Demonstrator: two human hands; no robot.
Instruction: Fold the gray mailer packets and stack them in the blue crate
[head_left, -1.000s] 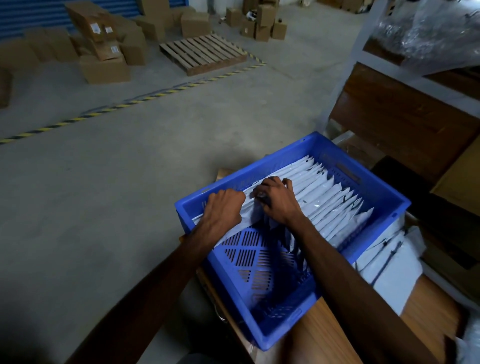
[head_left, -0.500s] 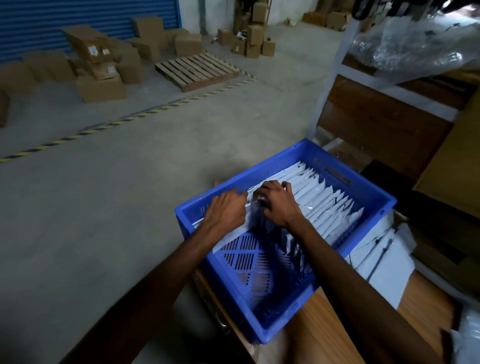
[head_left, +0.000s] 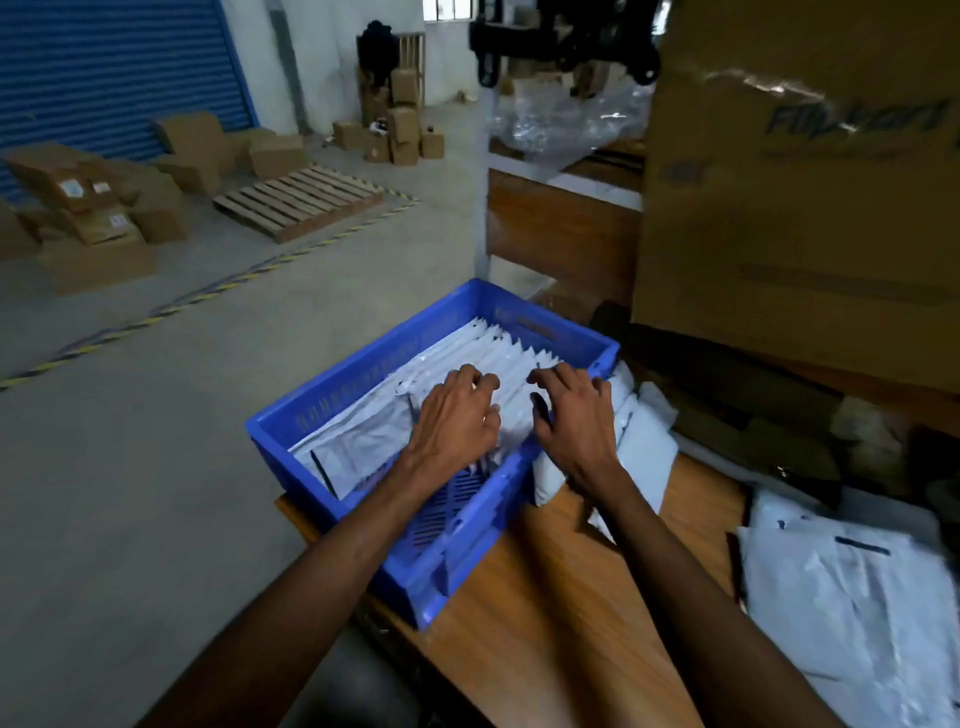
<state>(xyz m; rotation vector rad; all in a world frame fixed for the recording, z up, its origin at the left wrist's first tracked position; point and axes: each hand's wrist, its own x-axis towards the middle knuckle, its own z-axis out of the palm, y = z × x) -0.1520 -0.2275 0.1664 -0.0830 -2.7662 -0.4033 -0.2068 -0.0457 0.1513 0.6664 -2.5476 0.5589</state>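
worktop (head_left: 561, 613): wood-grain top, bottom centre of view
big carton (head_left: 800, 171): brown, blurred blue print, standing at the worktop's far right
clear plastic wrap (head_left: 566, 119): crumpled, on the shelf behind the worktop, left of the big carton
pallet (head_left: 298, 200): bare wood, flat on the floor, well beyond the worktop to its left
floor tape (head_left: 208, 291): yellow-black stripe, running between pallet and worktop
carton pile (head_left: 98, 208): loose brown boxes, some labelled, left of the pallet
roller shutter (head_left: 114, 67): blue, behind the carton pile
stacked cartons (head_left: 400, 124): by the white wall, far beyond the worktop
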